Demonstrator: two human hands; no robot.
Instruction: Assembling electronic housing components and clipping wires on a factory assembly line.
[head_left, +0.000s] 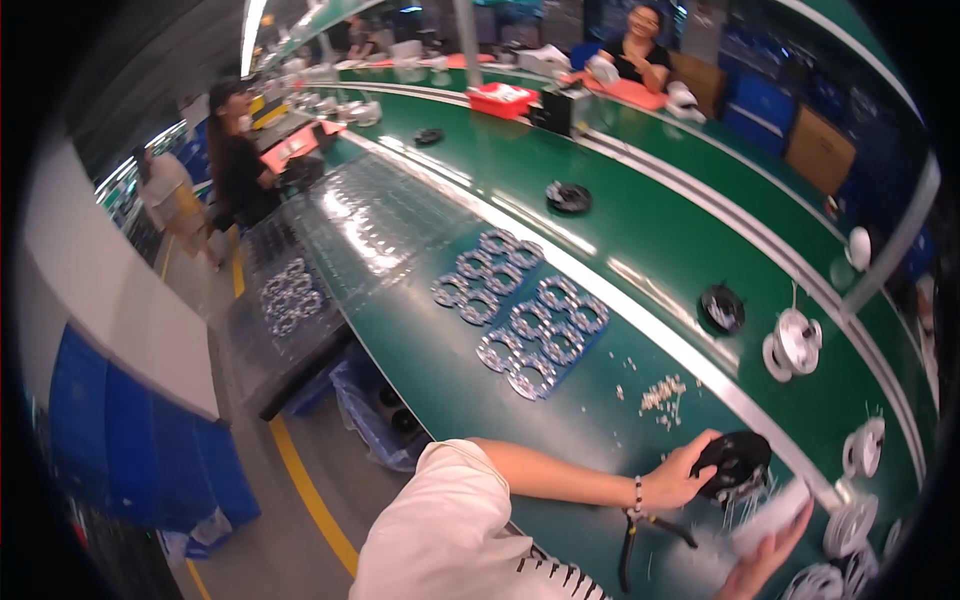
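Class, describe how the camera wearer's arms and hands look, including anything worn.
The left hand is ungloved, with a bracelet of dark and pale beads; the white sleeve ends near the elbow. The right hand, blurred, is ungloved too, its sleeve unseen.

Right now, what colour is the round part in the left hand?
Black; the round part in the left hand shows best in the head view.

Across from me: bright red plastic bin [490,103] beside boxy black case [562,112]; person in black top [632,62] behind flat salmon-pink mat [635,95]. Off my left: large blue boxes [145,440], yellow painted floor line [306,490]. Far right from me: brown cardboard panel [820,147] next to blue bins [757,108].
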